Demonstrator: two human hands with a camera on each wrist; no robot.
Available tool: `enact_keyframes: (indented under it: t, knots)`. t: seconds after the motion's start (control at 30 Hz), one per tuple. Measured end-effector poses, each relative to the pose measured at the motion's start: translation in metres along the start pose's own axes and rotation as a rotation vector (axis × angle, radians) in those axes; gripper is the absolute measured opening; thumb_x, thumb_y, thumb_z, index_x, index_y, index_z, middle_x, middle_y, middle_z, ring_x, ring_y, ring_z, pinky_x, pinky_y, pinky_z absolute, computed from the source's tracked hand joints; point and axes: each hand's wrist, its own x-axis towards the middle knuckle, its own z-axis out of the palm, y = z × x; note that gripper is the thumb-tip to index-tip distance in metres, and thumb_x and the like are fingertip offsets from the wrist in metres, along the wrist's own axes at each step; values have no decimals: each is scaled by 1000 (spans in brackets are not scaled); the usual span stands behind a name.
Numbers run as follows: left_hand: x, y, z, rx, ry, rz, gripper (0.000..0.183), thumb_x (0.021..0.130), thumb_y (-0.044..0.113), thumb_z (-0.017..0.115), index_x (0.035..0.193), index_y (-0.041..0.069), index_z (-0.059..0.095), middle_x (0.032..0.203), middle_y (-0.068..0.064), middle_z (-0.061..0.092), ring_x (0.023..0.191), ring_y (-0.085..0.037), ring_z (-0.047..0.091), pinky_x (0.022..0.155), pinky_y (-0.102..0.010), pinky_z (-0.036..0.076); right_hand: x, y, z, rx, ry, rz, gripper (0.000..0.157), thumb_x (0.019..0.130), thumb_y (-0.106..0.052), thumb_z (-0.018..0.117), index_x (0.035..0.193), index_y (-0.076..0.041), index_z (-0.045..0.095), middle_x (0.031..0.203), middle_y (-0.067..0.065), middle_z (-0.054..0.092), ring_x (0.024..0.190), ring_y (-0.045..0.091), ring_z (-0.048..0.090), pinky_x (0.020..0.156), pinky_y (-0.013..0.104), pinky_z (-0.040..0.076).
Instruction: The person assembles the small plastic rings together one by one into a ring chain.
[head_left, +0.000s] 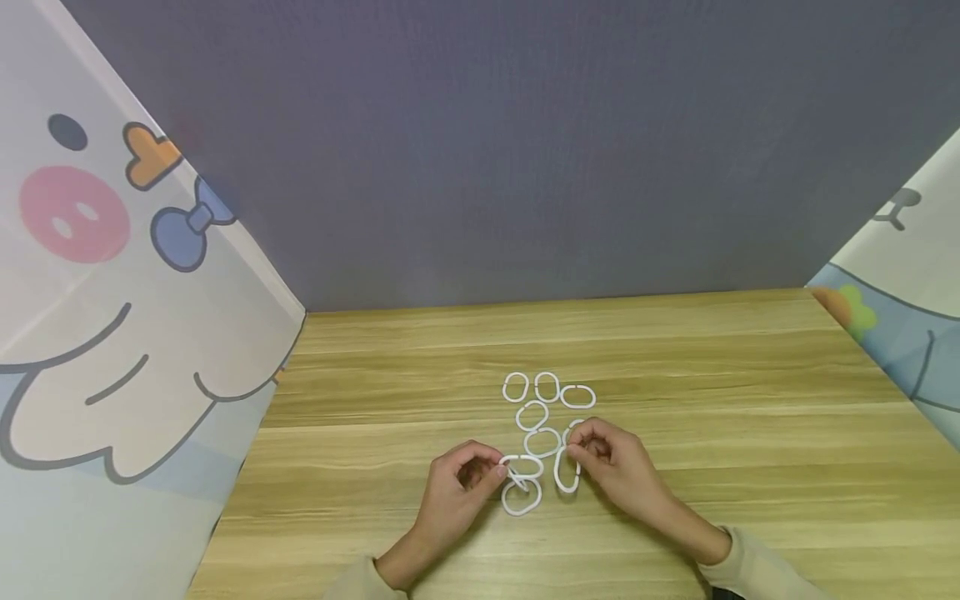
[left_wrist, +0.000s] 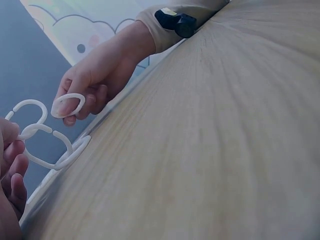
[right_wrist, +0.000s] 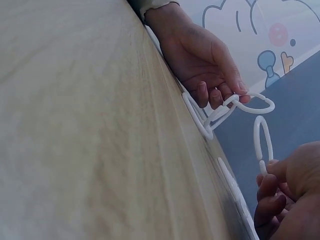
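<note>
My left hand [head_left: 459, 493] pinches a white oval split ring [head_left: 541, 468] between thumb and forefinger, just above the table. That ring is joined to other white rings in a short chain; the lowest ring [head_left: 522, 514] appears to rest on the wood. To its right, my right hand [head_left: 621, 472] pinches a single white split ring [right_wrist: 257, 137], held upright with its gap near the fingertips. The single ring and the chain are apart, with a small space between them. In the left wrist view, the left fingers partly hide the held ring.
Several loose white split rings, among them one at the right [head_left: 577, 407], lie on the wooden table [head_left: 712, 375] beyond my hands. One is partly behind the right fingers. A grey panel [head_left: 525, 150] rises at the back, with cartoon-printed walls [head_left: 187, 333] on both sides.
</note>
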Motion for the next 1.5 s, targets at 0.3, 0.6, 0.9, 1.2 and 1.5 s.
enact_keyframes:
  t: [0.3,0.6,0.9,1.2,1.5]
  knots:
    - [0,-2,1,-3,8,14,9,96,0,82,102,6,79,86,-8,75,75,-1,59,61,-19,48,2,1,-4,48,5,-74,24,99,11,73,118,-2,80,92,8,72,68,3,53,54,22,48]
    - [1,-1,1,-4,9,11,8,96,1,82,101,6,80,86,-9,75,75,-1,59,61,-19,48,3,-3,-7,84,18,29,12,100,5,77,108,-3,80,82,10,71,58,9,57,48,24,48]
    - [1,-1,2,3,12,0,9,95,0,83,101,6,80,86,-9,75,75,-1,59,61,-18,48,6,-11,-11,110,12,138,5,100,4,77,105,4,76,85,18,75,55,12,62,50,27,54]
    - [0,-2,1,8,16,2,9,95,0,83,100,5,79,85,-9,74,75,-1,58,61,-18,48,7,-21,-16,229,-89,223,10,103,-2,75,107,7,74,78,10,71,59,8,60,46,22,45]
    - [0,-3,0,-14,5,21,11,93,0,84,100,7,79,85,-10,74,75,-1,58,61,-19,47,5,-32,-17,506,-232,267,15,108,-4,67,109,11,67,76,-3,67,59,2,53,49,19,37]
